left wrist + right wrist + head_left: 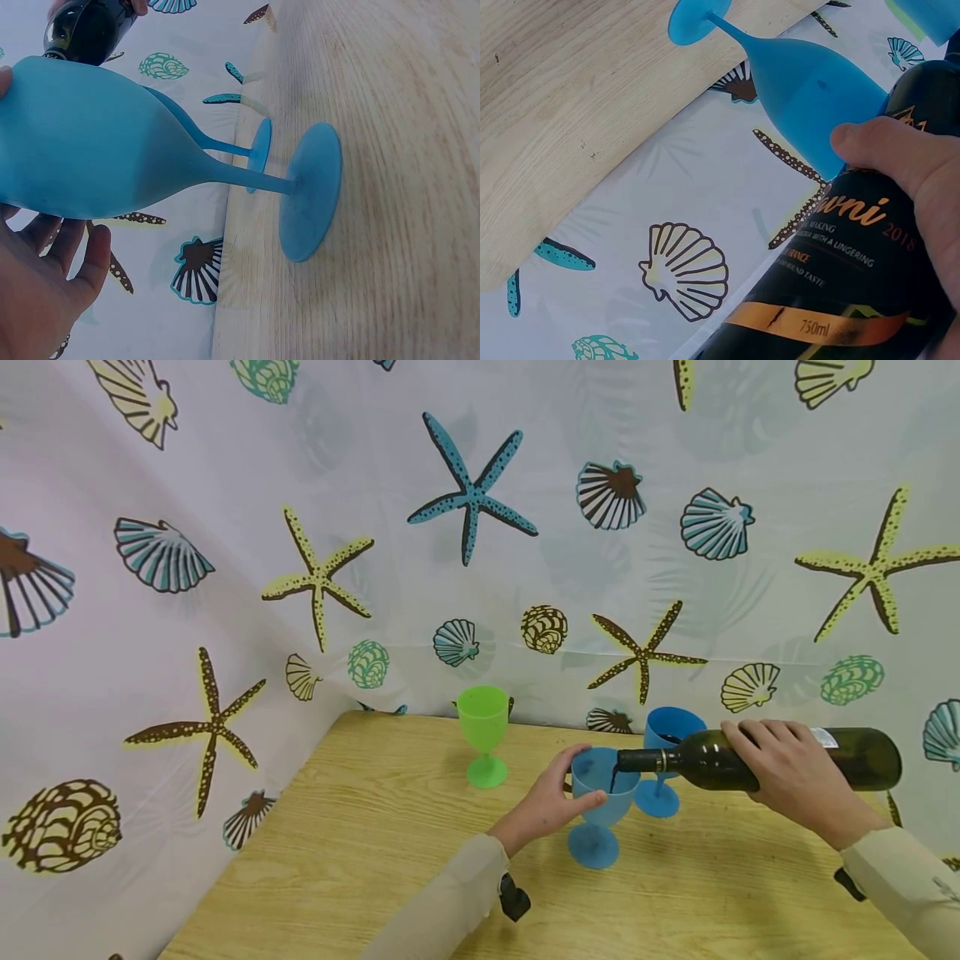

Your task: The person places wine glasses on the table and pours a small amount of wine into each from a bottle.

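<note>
My right hand point(787, 768) grips a dark wine bottle point(712, 760) around its body and holds it nearly level, neck to the left. Dark liquid runs from its mouth into a light blue goblet point(611, 810). My left hand point(551, 797) holds that goblet by its bowl, thumb in front and fingers behind; in the left wrist view its round foot point(311, 191) stands on the table. Just behind the bottle is a darker blue goblet point(657, 799) with dark liquid in it. The bottle's label point(847, 225) shows in the right wrist view.
A green goblet point(483, 722) stands upright toward the back of the wooden table point(360, 843), left of the blue ones. Behind and to the left hangs a white curtain point(375, 468) printed with shells and starfish, close to the table's edges.
</note>
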`<state>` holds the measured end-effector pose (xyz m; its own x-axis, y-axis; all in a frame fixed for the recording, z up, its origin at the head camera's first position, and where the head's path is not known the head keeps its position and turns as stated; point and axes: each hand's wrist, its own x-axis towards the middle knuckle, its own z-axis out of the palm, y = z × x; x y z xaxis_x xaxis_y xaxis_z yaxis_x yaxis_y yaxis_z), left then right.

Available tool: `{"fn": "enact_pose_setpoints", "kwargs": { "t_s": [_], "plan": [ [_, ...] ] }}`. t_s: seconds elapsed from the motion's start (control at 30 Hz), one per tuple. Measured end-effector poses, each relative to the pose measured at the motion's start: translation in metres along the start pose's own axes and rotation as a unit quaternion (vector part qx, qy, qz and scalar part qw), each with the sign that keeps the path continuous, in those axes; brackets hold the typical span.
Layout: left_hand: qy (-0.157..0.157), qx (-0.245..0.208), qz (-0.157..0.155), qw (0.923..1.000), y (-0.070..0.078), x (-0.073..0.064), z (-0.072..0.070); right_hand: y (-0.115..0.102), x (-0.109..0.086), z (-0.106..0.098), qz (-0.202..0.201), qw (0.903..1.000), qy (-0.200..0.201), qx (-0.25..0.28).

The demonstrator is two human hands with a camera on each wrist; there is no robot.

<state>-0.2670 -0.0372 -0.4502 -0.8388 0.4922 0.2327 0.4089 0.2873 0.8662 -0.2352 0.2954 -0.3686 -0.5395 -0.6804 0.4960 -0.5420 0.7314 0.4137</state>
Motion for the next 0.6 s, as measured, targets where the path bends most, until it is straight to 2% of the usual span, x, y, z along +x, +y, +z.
{"fn": "enact_pose_setpoints", "kwargs": {
  "t_s": [0.3, 0.6],
  "plan": [
    [0.000, 0.001, 0.009, 1.0000, -0.0003, -0.0017, 0.0005, -0.0008, -0.0001, -0.0001, 0.000, 1.0000, -0.005, 0.000],
    [0.001, 0.003, 0.004, 1.0000, -0.0002, -0.0014, -0.0002, -0.0009, 0.0020, -0.0013, 0.001, 1.0000, -0.003, -0.002]
  ]
}}
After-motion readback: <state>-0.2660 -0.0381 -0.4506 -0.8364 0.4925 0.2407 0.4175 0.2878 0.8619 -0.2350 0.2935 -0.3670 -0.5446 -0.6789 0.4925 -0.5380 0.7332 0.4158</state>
